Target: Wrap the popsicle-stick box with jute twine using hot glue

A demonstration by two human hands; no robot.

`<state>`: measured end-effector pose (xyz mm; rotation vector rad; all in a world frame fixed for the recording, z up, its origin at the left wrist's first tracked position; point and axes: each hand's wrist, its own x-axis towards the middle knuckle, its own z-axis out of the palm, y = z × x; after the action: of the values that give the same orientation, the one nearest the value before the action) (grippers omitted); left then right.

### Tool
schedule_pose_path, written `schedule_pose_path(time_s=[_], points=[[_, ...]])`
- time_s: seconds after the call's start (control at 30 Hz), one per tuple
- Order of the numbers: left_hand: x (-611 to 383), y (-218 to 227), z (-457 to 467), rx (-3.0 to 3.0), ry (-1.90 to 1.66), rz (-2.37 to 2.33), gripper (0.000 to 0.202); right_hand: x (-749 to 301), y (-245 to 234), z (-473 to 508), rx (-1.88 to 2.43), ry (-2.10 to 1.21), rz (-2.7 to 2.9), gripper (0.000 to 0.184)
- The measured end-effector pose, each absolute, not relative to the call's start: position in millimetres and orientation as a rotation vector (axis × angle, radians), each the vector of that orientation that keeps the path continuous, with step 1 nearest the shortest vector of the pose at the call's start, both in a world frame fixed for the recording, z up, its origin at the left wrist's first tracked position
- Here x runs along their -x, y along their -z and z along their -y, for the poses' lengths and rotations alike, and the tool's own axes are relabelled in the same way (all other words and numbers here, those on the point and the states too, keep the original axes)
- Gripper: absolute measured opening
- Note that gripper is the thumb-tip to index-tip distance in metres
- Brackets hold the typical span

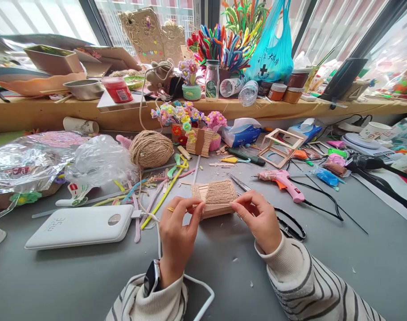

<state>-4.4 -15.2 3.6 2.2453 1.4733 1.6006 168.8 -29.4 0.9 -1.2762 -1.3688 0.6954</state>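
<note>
- Striped sleeves (310,285) lead to the left hand (178,232) and right hand (260,220), whose fingertips pinch either end of a wooden block (218,210).
- Between the fingers, twine (219,192) appears to cover most of it, with wood near the left fingertips bare.
- A twine ball (151,149) lies beyond the left fingers and a glue gun (283,180) beyond the right.

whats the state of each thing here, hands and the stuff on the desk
left hand, pinching left edge of the twine-wrapped wooden piece
right hand, pinching its right edge
twine-wrapped wooden piece, partly wrapped, held in both hands
twine ball, wound, untouched
glue gun, lying on its side
power bank, flat, cable plugged in
tissue pack, open, tissue sticking out
glass bottle, upright, capped
</note>
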Motion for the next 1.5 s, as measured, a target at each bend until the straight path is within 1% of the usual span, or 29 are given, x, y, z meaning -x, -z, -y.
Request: schedule_pose_path(time_s=[0.17,0.27,0.37,0.47,0.57,0.67,0.8,1.27,1.33,1.37,1.47,1.5], points=[[1,-4,13,-2.245,-1.557,-1.542,0.005,-170,2,27,1.327,-0.660,1.378,0.017],[2,-5,12,-2.372,-1.527,-1.593,0.008,-170,1,28,1.345,-0.624,1.398,0.016],[5,-14,8,-2.757,-1.444,-1.548,0.006,-170,0,29,1.333,-0.553,1.439,0.014],[10,-28,2,-3.278,-1.190,-1.281,0.006,-170,0,29,1.322,-0.519,1.467,0.012],[15,-42,-2,-3.513,-0.998,-1.037,0.011,-170,0,29,1.322,-0.510,1.482,0.012],[17,-47,-3,-3.585,-0.937,-0.972,0.014,-170,0,28,1.315,-0.511,1.493,0.011],[17,-47,-3,-3.597,-0.895,-0.973,0.014,-170,-1,28,1.305,-0.511,1.497,0.011],[16,-45,-5,-3.597,-0.897,-0.956,0.012,-171,4,26,1.283,-0.523,1.485,0.010],[16,-45,-5,-3.599,-0.881,-0.952,0.013,-171,3,28,1.303,-0.438,1.503,0.008],[16,-46,-5,-3.597,-0.865,-0.958,0.013,-171,3,29,1.309,-0.340,1.518,0.009],[17,-46,-4,-3.567,-0.799,-0.991,0.012,-162,-2,41,1.211,0.040,1.619,0.025],[17,-46,-4,-3.550,-0.784,-0.997,0.013,-156,-4,46,1.128,0.088,1.687,0.029]])
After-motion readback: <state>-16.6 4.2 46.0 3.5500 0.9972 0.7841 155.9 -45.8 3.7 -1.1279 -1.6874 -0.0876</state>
